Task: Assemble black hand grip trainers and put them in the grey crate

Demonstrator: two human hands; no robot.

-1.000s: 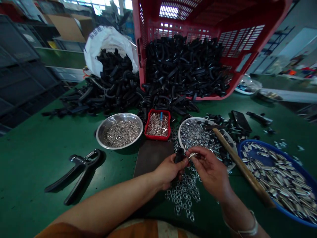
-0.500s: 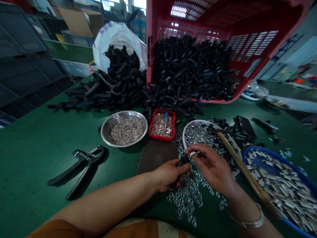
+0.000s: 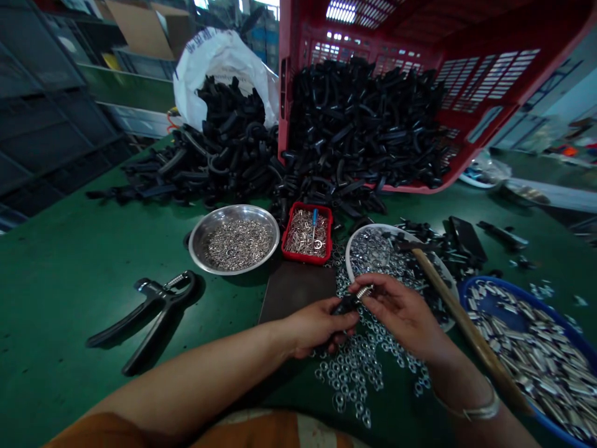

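My left hand [image 3: 319, 326] is closed around a black plastic handle piece [image 3: 345, 305], most of it hidden by my fingers. Just right of it, the thumb and fingers of my right hand [image 3: 401, 317] pinch a silver coil spring [image 3: 365, 292] against the end of the black piece. Whether the spring is seated on it, I cannot tell. Loose silver washers or nuts [image 3: 351, 373] lie scattered below both hands. Off to the left rests a hand grip exerciser [image 3: 161, 305] with two black handles and a spring at its top.
Behind are a metal bowl [image 3: 196, 249] and a red tray [image 3: 285, 249] of small metal parts, with a screwdriver [image 3: 314, 218]. A wooden-handled hammer [image 3: 466, 323] leans over a white basin [image 3: 349, 255]. Right is a blue basin [image 3: 466, 283]; a red crate [image 3: 283, 112] holds black handles.
My right hand has brought the spring slightly closer to the black piece, and the spring now tilts more upward. The whole view has shifted a little.
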